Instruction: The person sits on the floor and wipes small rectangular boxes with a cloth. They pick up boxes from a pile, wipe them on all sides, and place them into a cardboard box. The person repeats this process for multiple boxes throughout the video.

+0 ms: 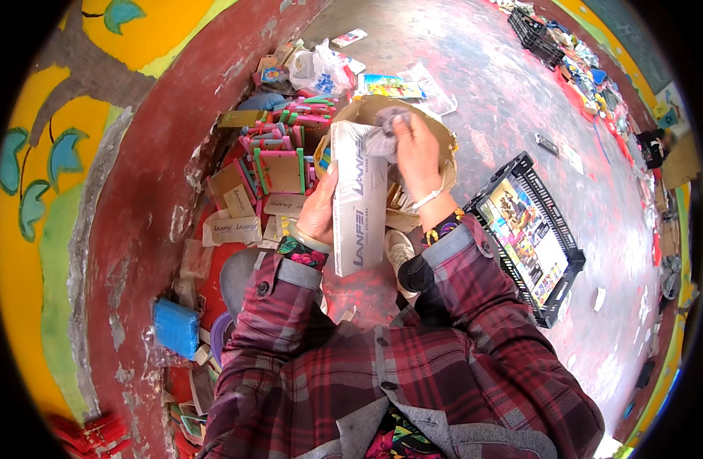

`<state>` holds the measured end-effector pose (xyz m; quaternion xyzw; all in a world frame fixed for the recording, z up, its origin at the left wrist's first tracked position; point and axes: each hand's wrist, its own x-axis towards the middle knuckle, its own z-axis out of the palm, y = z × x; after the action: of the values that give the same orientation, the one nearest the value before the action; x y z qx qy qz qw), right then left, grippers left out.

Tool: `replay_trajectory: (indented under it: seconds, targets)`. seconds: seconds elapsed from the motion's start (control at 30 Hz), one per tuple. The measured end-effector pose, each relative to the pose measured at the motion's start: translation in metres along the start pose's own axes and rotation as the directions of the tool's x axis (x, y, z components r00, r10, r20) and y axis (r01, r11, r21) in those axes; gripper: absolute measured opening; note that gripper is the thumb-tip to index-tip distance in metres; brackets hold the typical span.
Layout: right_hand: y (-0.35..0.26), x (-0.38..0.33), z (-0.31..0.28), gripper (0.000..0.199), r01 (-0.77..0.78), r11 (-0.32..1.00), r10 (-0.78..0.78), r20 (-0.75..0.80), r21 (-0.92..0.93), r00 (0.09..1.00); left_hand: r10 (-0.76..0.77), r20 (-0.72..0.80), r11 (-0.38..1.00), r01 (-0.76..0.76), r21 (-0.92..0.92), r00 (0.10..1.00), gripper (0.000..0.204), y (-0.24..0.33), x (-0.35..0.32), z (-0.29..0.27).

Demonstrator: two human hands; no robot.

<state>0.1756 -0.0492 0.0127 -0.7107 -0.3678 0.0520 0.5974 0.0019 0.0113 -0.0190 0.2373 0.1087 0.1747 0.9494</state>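
A long, pale grey box [360,206] with dark printing stands tilted in front of me. My left hand [318,205] grips it by its left side, fingers partly hidden behind it. My right hand [418,151] pinches a crumpled grey cloth [382,138] against the upper right part of the box. Behind the box and under my right hand is a round, yellowish container [445,138], mostly covered; what lies inside barely shows. Close to my left hand, small flat cartons [233,229] lie in a loose heap.
Pink and green frames [281,170] are piled at the left, near a white plastic bag [319,70]. A black crate [531,236] with a printed sheet lies on the right. A blue packet [175,327] sits by the peeling red wall [129,229]. More clutter lines the far right.
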Motion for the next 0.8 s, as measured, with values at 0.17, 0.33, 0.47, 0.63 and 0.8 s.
replay_trajectory:
  seconds: [0.17, 0.33, 0.47, 0.63, 0.8]
  targets:
    - [-0.014, 0.016, -0.031, 0.024, -0.269, 0.625, 0.387, 0.009, 0.733, 0.922, 0.213, 0.122, 0.891, -0.244, 0.383, 0.969, 0.061, 0.004, 0.001, 0.001]
    - [-0.02, 0.008, -0.034, 0.029, -0.218, 0.835, 0.135, 0.195, 0.506, 0.971, 0.267, 0.244, 0.677, -0.361, 0.642, 0.932, 0.065, 0.005, 0.004, 0.012]
    - [-0.022, -0.005, -0.023, 0.034, -0.172, 0.887, -0.033, 0.431, 0.428, 0.902, 0.272, 0.257, 0.612, -0.373, 0.698, 0.927, 0.062, -0.001, 0.005, 0.007]
    - [-0.029, -0.009, -0.024, 0.038, -0.06, 0.918, -0.12, 0.419, 0.393, 0.9, 0.306, 0.251, 0.611, -0.392, 0.688, 0.918, 0.062, 0.0, 0.005, 0.009]
    - [-0.047, -0.022, -0.014, 0.034, 0.119, 0.887, -0.258, 0.267, 0.446, 0.929, 0.318, 0.231, 0.642, -0.388, 0.661, 0.919, 0.062, -0.001, 0.006, 0.007]
